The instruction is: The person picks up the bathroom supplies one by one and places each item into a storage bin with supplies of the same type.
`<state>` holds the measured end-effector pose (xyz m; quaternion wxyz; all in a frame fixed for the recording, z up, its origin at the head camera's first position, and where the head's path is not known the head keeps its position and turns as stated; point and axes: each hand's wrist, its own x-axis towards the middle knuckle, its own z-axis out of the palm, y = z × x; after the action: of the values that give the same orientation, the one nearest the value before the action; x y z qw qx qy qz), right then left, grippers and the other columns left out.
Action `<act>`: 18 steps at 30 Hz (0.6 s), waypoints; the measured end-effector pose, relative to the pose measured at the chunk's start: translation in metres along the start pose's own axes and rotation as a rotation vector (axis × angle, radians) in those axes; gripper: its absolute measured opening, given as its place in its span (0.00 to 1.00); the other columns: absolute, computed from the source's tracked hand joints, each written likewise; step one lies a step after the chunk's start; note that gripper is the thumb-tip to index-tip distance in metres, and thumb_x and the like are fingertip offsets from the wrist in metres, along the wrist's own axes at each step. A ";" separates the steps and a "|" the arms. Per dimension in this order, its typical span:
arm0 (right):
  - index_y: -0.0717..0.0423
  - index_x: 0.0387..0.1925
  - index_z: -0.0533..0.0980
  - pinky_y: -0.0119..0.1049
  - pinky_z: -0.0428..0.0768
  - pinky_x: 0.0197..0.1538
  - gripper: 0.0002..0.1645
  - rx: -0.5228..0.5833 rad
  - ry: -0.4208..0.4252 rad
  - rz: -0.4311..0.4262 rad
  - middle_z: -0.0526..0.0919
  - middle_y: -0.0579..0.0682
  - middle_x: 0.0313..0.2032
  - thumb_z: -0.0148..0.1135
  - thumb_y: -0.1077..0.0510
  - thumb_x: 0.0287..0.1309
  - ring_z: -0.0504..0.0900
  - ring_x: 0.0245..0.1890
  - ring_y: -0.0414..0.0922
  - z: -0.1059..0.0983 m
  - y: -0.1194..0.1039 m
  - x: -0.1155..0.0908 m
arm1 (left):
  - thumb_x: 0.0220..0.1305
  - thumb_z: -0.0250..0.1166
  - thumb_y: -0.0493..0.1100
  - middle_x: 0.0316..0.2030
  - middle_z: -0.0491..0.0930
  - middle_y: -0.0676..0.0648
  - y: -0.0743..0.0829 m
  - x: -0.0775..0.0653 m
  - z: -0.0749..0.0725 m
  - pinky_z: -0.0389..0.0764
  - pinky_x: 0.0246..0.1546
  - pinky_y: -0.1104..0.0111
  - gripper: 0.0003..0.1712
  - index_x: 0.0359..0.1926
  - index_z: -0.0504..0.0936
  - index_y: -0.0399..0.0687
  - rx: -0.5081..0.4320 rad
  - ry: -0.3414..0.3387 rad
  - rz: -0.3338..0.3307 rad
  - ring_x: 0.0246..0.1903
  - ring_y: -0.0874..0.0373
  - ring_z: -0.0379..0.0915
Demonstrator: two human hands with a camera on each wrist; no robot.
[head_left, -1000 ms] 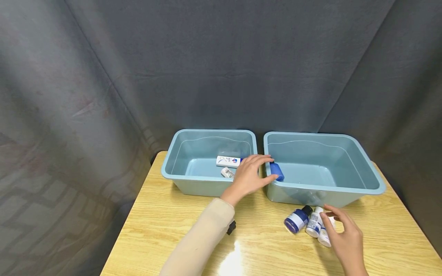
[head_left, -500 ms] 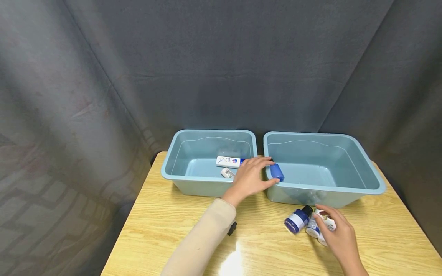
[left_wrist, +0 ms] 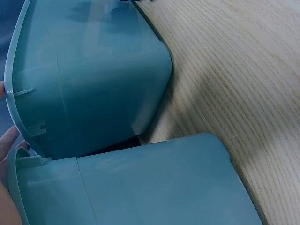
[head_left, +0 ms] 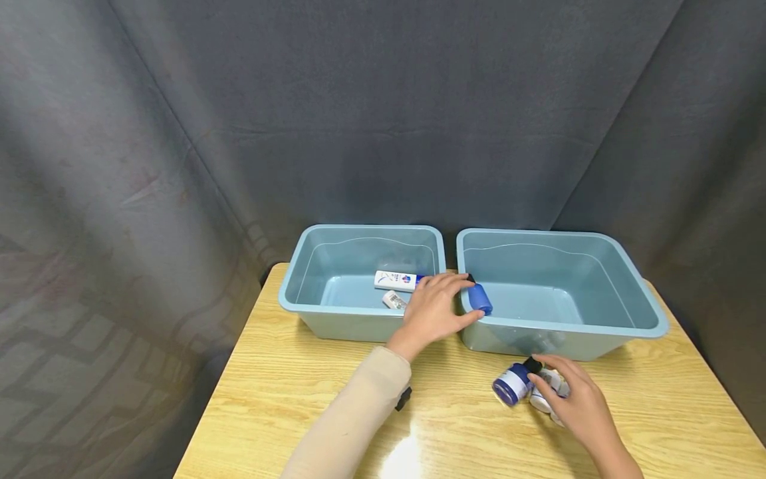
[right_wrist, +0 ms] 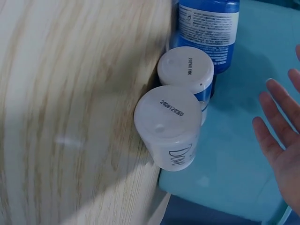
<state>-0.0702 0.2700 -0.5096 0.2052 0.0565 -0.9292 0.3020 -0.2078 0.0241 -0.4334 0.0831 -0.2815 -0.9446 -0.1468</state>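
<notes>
My left hand (head_left: pixel 433 309) reaches over the near left corner of the right bin (head_left: pixel 565 330). Its thumb and fingers span a blue bottle (head_left: pixel 480 299) with a black cap just inside the rim, appearing to pinch it; the left wrist view hides that bottle. On the table before this bin lies a dark blue bottle (head_left: pixel 512 384), black cap toward the bin. My right hand (head_left: pixel 577 399) hovers with thumb and fingertips apart around that cap. In the right wrist view its fingers (right_wrist: pixel 276 131) look spread. Two white bottles (right_wrist: pixel 167 124) lie beside the blue one, partly under the hand in the head view.
The left bin (head_left: pixel 353 310) holds a white tube-like pack (head_left: pixel 395 280) with a blue end and a small white item (head_left: pixel 393 299). A black object (head_left: pixel 403 398) shows beside my left sleeve. A grey curtain (head_left: pixel 383 120) hangs behind the wooden table (head_left: pixel 287 372).
My right hand has moved left from the white bottles to the dark blue bottle's cap. My left hand has shifted slightly right and down around the blue bottle, which has barely moved.
</notes>
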 end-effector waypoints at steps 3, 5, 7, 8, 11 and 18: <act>0.54 0.50 0.81 0.58 0.73 0.46 0.23 0.013 -0.033 -0.023 0.83 0.55 0.49 0.76 0.59 0.51 0.77 0.49 0.56 0.002 0.002 0.002 | 0.61 0.57 0.74 0.68 0.68 0.59 0.000 0.000 0.000 0.61 0.67 0.60 0.37 0.67 0.74 0.65 0.015 0.004 -0.003 0.69 0.61 0.58; 0.55 0.49 0.81 0.61 0.73 0.46 0.23 0.021 -0.045 -0.050 0.82 0.57 0.50 0.76 0.60 0.49 0.78 0.50 0.60 0.004 0.003 0.003 | 0.61 0.56 0.74 0.69 0.67 0.60 0.001 0.000 0.000 0.61 0.67 0.60 0.37 0.67 0.73 0.66 0.025 0.002 -0.005 0.69 0.61 0.58; 0.55 0.49 0.82 0.62 0.74 0.46 0.24 0.015 -0.057 -0.079 0.82 0.58 0.50 0.77 0.60 0.48 0.78 0.50 0.61 0.005 0.004 0.005 | 0.62 0.56 0.74 0.69 0.66 0.60 0.001 0.000 0.001 0.61 0.67 0.60 0.37 0.67 0.73 0.66 0.031 0.000 -0.006 0.69 0.61 0.58; 0.55 0.48 0.82 0.62 0.74 0.46 0.24 0.013 -0.058 -0.097 0.82 0.58 0.49 0.78 0.61 0.46 0.78 0.49 0.61 0.006 0.005 0.005 | 0.62 0.56 0.75 0.70 0.66 0.60 0.001 0.000 0.001 0.61 0.67 0.60 0.37 0.67 0.73 0.66 0.034 -0.001 -0.007 0.70 0.61 0.58; 0.54 0.47 0.82 0.61 0.75 0.45 0.25 -0.002 -0.068 -0.139 0.83 0.56 0.48 0.79 0.62 0.43 0.79 0.49 0.59 0.008 0.007 0.006 | 0.61 0.56 0.75 0.70 0.65 0.59 0.001 0.000 0.001 0.61 0.67 0.60 0.38 0.67 0.74 0.65 0.032 -0.004 -0.012 0.70 0.60 0.58; 0.53 0.47 0.81 0.60 0.78 0.43 0.26 -0.018 -0.141 -0.163 0.82 0.54 0.48 0.79 0.60 0.43 0.79 0.48 0.57 0.011 0.014 0.007 | 0.61 0.55 0.75 0.70 0.65 0.60 0.001 0.000 0.003 0.61 0.67 0.60 0.38 0.67 0.73 0.66 0.037 -0.003 -0.023 0.70 0.61 0.57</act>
<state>-0.0833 0.2745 -0.5226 0.1636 0.1511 -0.9364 0.2712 -0.2077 0.0257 -0.4359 0.0853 -0.2691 -0.9505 -0.1301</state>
